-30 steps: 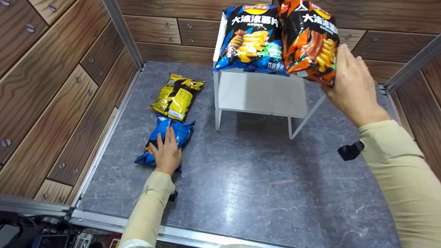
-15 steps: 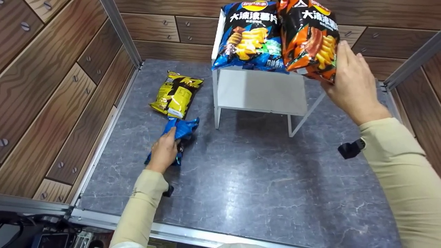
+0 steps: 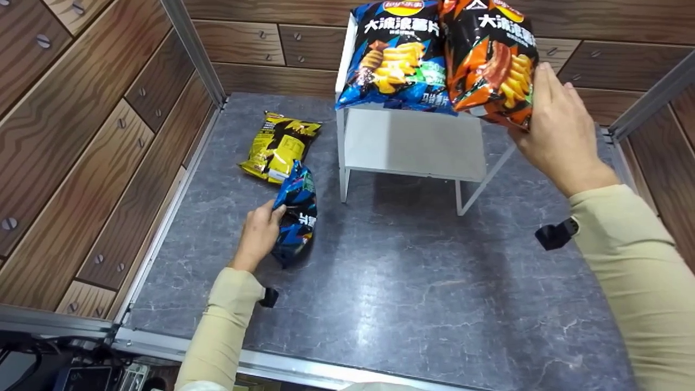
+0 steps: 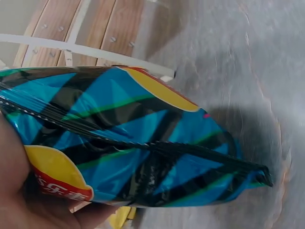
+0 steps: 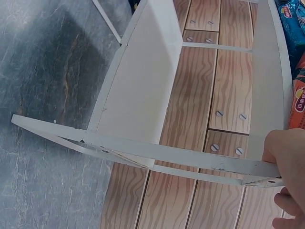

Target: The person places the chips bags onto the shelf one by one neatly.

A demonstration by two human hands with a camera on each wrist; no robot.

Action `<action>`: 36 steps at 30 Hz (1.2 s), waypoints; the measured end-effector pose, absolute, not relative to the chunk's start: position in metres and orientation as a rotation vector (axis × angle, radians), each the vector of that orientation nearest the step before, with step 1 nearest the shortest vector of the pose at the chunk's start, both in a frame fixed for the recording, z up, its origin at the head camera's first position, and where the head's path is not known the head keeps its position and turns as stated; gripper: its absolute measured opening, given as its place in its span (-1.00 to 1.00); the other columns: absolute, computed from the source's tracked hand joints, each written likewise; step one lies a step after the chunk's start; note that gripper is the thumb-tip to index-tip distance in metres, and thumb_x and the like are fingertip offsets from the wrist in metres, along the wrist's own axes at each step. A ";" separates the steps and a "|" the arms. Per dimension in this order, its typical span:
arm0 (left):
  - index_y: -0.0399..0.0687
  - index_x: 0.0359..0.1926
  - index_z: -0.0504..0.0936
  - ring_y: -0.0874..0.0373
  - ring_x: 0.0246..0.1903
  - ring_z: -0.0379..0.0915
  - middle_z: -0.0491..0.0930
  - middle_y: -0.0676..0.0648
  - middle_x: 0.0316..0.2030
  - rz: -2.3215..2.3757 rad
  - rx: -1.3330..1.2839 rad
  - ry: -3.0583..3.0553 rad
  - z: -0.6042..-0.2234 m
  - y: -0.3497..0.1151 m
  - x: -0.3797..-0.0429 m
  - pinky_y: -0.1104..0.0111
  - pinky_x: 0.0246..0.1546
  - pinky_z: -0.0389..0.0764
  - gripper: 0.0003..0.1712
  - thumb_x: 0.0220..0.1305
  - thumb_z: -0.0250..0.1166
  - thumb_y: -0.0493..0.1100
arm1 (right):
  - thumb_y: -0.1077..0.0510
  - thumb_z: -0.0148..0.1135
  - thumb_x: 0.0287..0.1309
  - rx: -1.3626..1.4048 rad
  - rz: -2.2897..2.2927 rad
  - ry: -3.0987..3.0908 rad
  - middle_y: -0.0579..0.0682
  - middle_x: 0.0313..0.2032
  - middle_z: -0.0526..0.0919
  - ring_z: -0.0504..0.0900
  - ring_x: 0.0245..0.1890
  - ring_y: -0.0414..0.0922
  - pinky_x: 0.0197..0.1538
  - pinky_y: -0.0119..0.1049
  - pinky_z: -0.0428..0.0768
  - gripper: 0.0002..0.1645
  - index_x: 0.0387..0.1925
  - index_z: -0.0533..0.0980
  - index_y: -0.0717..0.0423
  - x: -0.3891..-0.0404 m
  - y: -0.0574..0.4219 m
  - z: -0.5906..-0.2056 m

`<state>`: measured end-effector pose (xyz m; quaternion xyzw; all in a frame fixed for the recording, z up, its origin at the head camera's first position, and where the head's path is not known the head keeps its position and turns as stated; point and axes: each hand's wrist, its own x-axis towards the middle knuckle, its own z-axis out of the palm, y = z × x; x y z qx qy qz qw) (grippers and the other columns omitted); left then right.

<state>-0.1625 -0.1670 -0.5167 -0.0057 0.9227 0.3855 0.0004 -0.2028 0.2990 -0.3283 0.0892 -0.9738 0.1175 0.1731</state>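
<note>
My left hand (image 3: 257,234) grips a blue and black chip bag (image 3: 298,212) from its left side, thumb showing on the near face. The bag stands on edge; the left wrist view shows its crimped seam (image 4: 152,145) and yellow-red logos. At the upper right, my right hand (image 3: 564,127) holds the corner of a white two-tier rack (image 3: 412,144). Its fingers lie along an orange and black chip bag (image 3: 491,68) on the top tier; in the right wrist view the thumb (image 5: 271,147) touches the frame. Another blue chip bag (image 3: 396,60) leans beside the orange one.
A yellow and black chip bag (image 3: 282,145) lies on the grey marbled floor (image 3: 412,282), just behind the held bag. Wood-patterned panels (image 3: 108,141) with metal framing (image 3: 198,60) enclose the left, back and right sides. Cables and equipment (image 3: 70,358) sit at the lower left.
My left hand went from resting flat on the lying blue chip bag to gripping it. The bag has turned up on edge and shifted right. My right hand stays put.
</note>
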 end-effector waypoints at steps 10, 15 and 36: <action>-0.25 -0.29 0.51 0.00 -0.33 0.32 0.35 -0.06 -0.46 1.601 -0.212 2.743 -0.525 -0.168 -0.163 0.26 -0.25 0.33 -0.67 0.52 0.05 -0.07 | 0.18 0.40 0.09 0.253 0.332 -2.754 0.36 0.51 0.00 0.11 0.48 0.32 0.58 0.09 -0.05 0.17 0.52 -0.12 0.35 -0.202 0.298 -0.328; -0.35 -0.06 0.57 0.01 -0.14 0.41 0.55 -0.20 -0.22 1.839 -0.359 2.593 -0.534 -0.168 -0.160 0.24 -0.04 0.44 -0.67 0.52 0.05 -0.12 | 0.15 0.39 0.11 0.249 0.333 -2.757 0.36 0.51 0.00 0.11 0.48 0.32 0.58 0.09 -0.04 0.17 0.52 -0.13 0.36 -0.203 0.298 -0.329; -0.29 0.30 0.30 0.03 0.23 0.35 0.42 -0.24 0.25 2.527 -0.879 2.014 -0.580 -0.158 -0.145 0.27 0.32 0.39 -0.57 0.48 0.04 -0.29 | 0.19 0.40 0.10 0.235 0.336 -2.751 0.36 0.51 0.02 0.14 0.46 0.33 0.57 0.07 -0.01 0.17 0.53 -0.13 0.33 -0.201 0.299 -0.328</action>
